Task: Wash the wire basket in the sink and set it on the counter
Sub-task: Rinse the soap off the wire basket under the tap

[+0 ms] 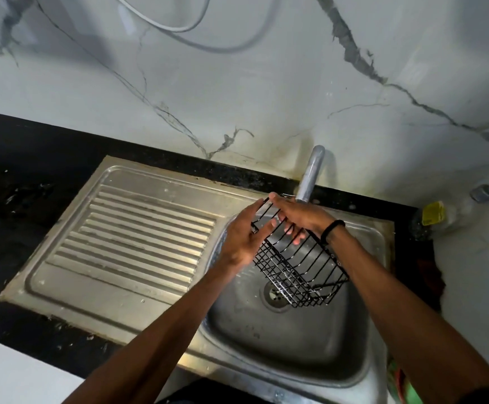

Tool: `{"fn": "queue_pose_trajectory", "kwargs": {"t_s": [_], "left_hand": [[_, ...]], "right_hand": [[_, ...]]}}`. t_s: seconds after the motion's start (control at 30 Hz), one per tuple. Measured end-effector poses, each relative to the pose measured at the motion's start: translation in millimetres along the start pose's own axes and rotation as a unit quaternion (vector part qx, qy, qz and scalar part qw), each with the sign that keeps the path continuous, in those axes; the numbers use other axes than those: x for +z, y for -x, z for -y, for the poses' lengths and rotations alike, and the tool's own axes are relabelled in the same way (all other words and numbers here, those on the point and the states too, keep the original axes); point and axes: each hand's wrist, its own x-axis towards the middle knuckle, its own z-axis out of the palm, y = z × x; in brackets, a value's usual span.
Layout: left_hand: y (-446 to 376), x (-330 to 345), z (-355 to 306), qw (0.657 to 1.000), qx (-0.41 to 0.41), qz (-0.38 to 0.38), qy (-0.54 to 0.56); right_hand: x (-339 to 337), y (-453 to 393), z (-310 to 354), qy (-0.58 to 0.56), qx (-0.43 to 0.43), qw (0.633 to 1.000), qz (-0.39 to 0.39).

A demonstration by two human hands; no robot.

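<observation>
We judged a slip likeliest: the wire basket [293,266] hung tilted over the sink [295,339] bowl, right of frame centre, below the tap [310,176], so wet wires could slide from the right hand [298,217], its grip closed on the upper rim; a drop would hit the drain. Left hand [243,240] lay against the near side, fingers apart, not clamped. Basket looked black, thin-wired, open grid, empty. Bench [18,170] dark at left

Bare forearms, black wristband [332,230] on right wrist
</observation>
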Motion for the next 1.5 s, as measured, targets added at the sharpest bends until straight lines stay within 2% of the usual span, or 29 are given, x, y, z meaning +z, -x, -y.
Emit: {"fn": "queue_pose_trajectory", "kwargs": {"t_s": [0.13, 0.27, 0.33, 0.47, 0.53, 0.57, 0.63, 0.73, 0.87, 1.0, 1.07, 1.13, 1.23, 1.3, 1.5], "left_hand": [[-2, 7, -6, 0.998, 0.05, 0.028, -0.007], [1, 26, -5, 0.997, 0.055, 0.053, -0.015], [3, 35, -6, 0.998, 0.008, 0.057, -0.01], [4, 43, -13, 0.982, -0.167, 0.067, 0.061], [5, 44, -9, 0.961, -0.223, 0.145, 0.074], [7, 43, -6, 0.955, -0.223, 0.19, 0.038], [8, 41, 4, 0.954, -0.188, 0.235, -0.007], [1, 34, 14, 0.961, -0.137, 0.238, -0.018], [-5, 24, 6, 0.956, -0.104, 0.254, -0.105], [-5, 14, -4, 0.945, -0.011, 0.282, -0.162], [-3, 15, -13, 0.923, 0.035, 0.316, -0.218], [-5, 18, -18, 0.907, 0.071, 0.329, -0.252], [-11, 21, -16, 0.894, 0.109, 0.327, -0.285], [-12, 21, -15, 0.89, 0.124, 0.325, -0.294], [0, 12, -1, 0.891, 0.113, 0.358, -0.258]], "right_hand": [[-4, 17, -3, -0.105, -0.004, 0.994, -0.04], [-2, 38, -21, -0.19, -0.013, 0.98, -0.055], [-1, 49, -33, -0.238, -0.009, 0.969, -0.063], [4, 64, -51, -0.356, 0.032, 0.927, -0.11], [12, 66, -54, -0.416, 0.016, 0.897, -0.146], [17, 68, -57, -0.44, 0.009, 0.881, -0.171], [27, 74, -63, -0.482, -0.015, 0.855, -0.191], [32, 80, -74, -0.489, -0.035, 0.858, -0.155], [27, 100, -74, -0.544, 0.014, 0.834, -0.089], [10, 103, -84, -0.517, 0.073, 0.852, -0.045], [1, 95, -86, -0.49, 0.099, 0.864, -0.062], [-1, 84, -88, -0.458, 0.124, 0.872, -0.119], [-3, 71, -93, -0.435, 0.151, 0.863, -0.207], [-4, 69, -89, -0.425, 0.169, 0.857, -0.238], [3, 72, -87, -0.492, 0.15, 0.834, -0.201]]}}
